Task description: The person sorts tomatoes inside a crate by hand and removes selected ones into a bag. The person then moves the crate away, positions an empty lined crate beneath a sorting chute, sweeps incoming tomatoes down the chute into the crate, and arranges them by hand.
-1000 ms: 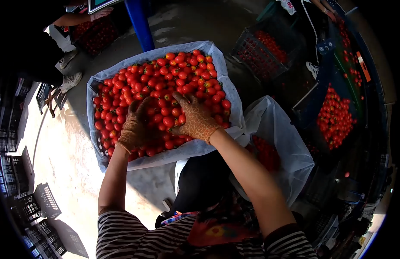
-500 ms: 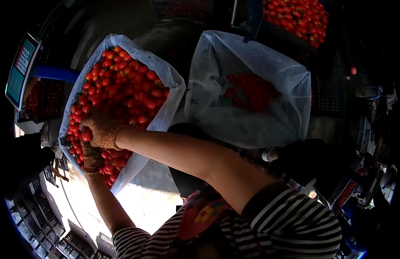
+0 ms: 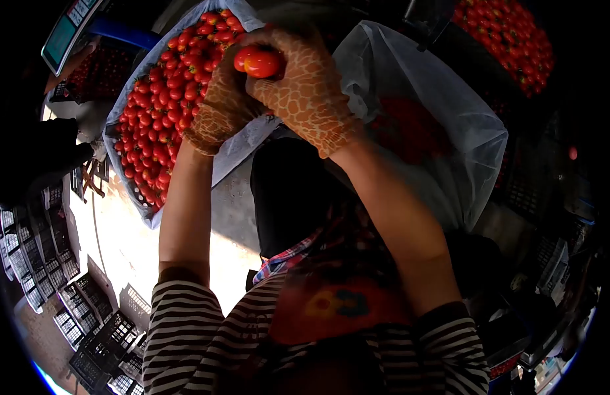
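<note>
My right hand (image 3: 308, 89), in an orange patterned glove, is curled round a couple of shiny red cherry tomatoes (image 3: 261, 64). My left hand (image 3: 223, 105), gloved alike, is cupped against it on the other side of these tomatoes; its fingertips are partly hidden. Both hands are raised between two containers lined with whitish translucent sheeting. Under and left of them, the left container is full of cherry tomatoes (image 3: 161, 108). The right-hand liner (image 3: 456, 99) holds a lower, shaded heap of red tomatoes (image 3: 410, 128).
A scale display (image 3: 68, 33) on a blue post stands at upper left, a person's hand close by. More tomatoes (image 3: 509, 43) fill a container at upper right. Stacked black crates (image 3: 38, 243) stand at lower left. My knee (image 3: 285, 197) is between the liners.
Both hands have lifted out of the left heap and moved right, bringing cherry tomatoes with them. The view has shifted, so the containers sit higher and farther right.
</note>
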Demonstrator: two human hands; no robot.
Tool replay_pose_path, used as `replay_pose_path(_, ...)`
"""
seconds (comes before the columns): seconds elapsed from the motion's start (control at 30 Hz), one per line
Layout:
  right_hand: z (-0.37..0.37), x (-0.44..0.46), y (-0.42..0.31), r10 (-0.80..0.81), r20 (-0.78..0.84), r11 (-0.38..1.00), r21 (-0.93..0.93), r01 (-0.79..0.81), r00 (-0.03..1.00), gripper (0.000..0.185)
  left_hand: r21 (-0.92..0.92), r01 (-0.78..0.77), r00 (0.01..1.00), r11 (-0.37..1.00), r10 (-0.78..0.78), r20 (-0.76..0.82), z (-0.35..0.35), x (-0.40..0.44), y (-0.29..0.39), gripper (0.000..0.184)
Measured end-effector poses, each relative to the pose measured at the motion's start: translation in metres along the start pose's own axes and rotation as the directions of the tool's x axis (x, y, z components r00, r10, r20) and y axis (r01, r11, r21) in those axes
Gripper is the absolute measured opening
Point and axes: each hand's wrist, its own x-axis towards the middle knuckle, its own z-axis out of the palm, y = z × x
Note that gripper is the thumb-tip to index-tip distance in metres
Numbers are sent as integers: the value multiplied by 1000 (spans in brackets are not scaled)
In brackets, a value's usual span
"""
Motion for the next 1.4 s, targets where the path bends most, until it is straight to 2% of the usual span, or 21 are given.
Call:
replay_pose_path(0.03, -33, -7, 3, 75, 83, 997, -27, -73, 994, 34, -118, -22, 995, 993, 33, 91, 26, 15, 5, 60)
replay_pose_path(0.07, -62, -15, 0, 33, 22, 980, -196, -28, 999, 30, 104, -269, 962, 958, 262, 76, 56, 21, -8, 58)
replay_pose_path(0.1, -89, -25, 0, 134, -2, 979, -154, -133, 991, 31, 284, -424, 905, 860, 404, 131, 89, 34, -5, 63)
replay_pose_path(0.13, -110, -38, 7, 356, -49, 934, -14, -357, 933, 33, 157, -341, 930, 927, 309, 197, 122, 38, -17, 71)
replay_pose_path(0.2, -145, -53, 20, 471, -114, 797, -370, -477, 875, 39, 408, -184, 943, 894, 43, 331, 160, 32, -11, 77)
replay_pose_path(0.23, -150, -57, 25, 504, -182, 649, -565, -509, 844, 42, 419, -183, 951, 889, 53, 304, 145, 28, 2, 77)
replay_pose_path(0.3, -153, -77, 50, 455, -146, 562, -718, -411, 878, 47, 523, 97, 966, 847, -207, 157, 93, 17, 31, 74)
replay_pose_path(0.33, -150, -75, 59, 426, -129, 437, -837, -328, 896, 51, 485, 51, 999, 873, -42, -29, 65, 5, 18, 69)
replay_pose_path(0.37, -132, -63, 47, 353, 6, 686, -681, -254, 936, 57, 571, 106, 979, 814, 16, -205, 29, -8, 16, 70)
replay_pose_path(0.47, -53, -21, 7, 117, 338, 903, -427, 42, 934, 66, 761, 536, 837, 365, -112, -535, -41, -62, -22, 87)
replay_pose_path(0.53, 6, 6, 18, 91, 493, 970, -241, 36, 865, 67, 745, 506, 859, 436, -173, -482, -63, -77, -49, 95)
replay_pose_path(0.7, 105, 59, 52, 177, 613, 803, -542, 247, 770, 82, 712, 484, 872, 509, -215, -439, -112, -39, -88, 111)
replay_pose_path(0.77, 126, 82, 54, 357, 583, 636, -724, 267, 730, 91, 695, 485, 871, 530, -223, -438, -134, -12, -105, 114)
replay_pose_path(0.83, 142, 99, 57, 368, 612, 646, -710, 280, 700, 92, 806, 413, 881, 423, -409, -237, -147, 8, -115, 121)
replay_pose_path(0.97, 155, 116, 66, 393, 725, 735, -618, 280, 566, 93, 779, 509, 766, 367, -605, -216, -149, 17, -94, 122)
replay_pose_path(1.0, 156, 118, 67, 393, 774, 772, -571, 279, 496, 92, 633, 503, 821, 588, -555, -136, -153, 10, -102, 119)
replay_pose_path(1.03, 156, 116, 68, 378, 783, 769, -563, 303, 494, 89, 445, 459, 874, 769, -481, -70, -154, 5, -109, 116)
replay_pose_path(1.13, 162, 92, 90, 269, 729, 860, -475, 184, 629, 81, 376, 482, 874, 791, -462, -148, -147, -3, -113, 108)
replay_pose_path(1.27, 156, 86, 59, 350, 676, 893, -450, -12, 648, 71, 298, 354, 935, 887, -324, -147, -147, -18, -116, 105)
replay_pose_path(1.33, 153, 85, 61, 329, 681, 908, -418, -22, 654, 70, 53, 353, 927, 934, -341, -157, -145, -21, -105, 101)
replay_pose_path(1.4, 146, 86, 53, 300, 696, 923, -383, -17, 653, 69, 45, 344, 927, 938, -331, -178, -139, -19, -88, 100)
